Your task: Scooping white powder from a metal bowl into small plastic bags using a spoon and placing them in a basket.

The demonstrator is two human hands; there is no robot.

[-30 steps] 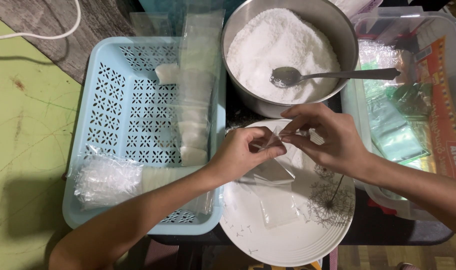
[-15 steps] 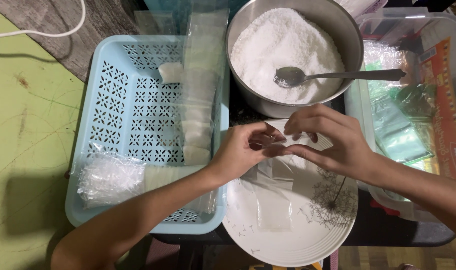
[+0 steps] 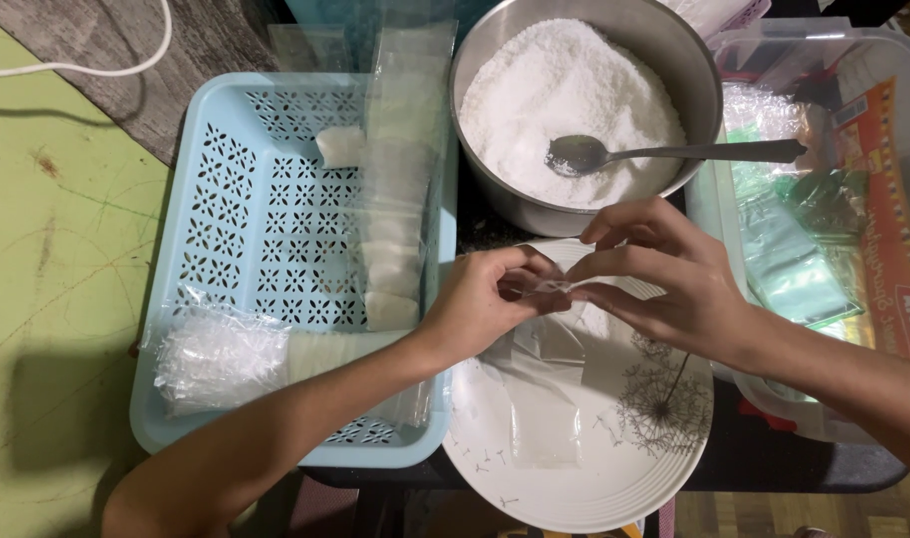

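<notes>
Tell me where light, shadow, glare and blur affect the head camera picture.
Head view: lit from above, so the white powder in the steel bowl is nearly washed out; the forearms throw a dark shadow on the green floor; glare on the clear bag that the left hand and right hand pinch hides its edges; focus is sharp, without motion blur.

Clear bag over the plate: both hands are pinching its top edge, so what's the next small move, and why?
Probably part the mouth of the clear bag. The left hand and right hand pinch its top edge together above the plate, and the bag hangs flat and looks empty. The spoon rests in the bowl of white powder just behind, so an open mouth seems needed first.
</notes>
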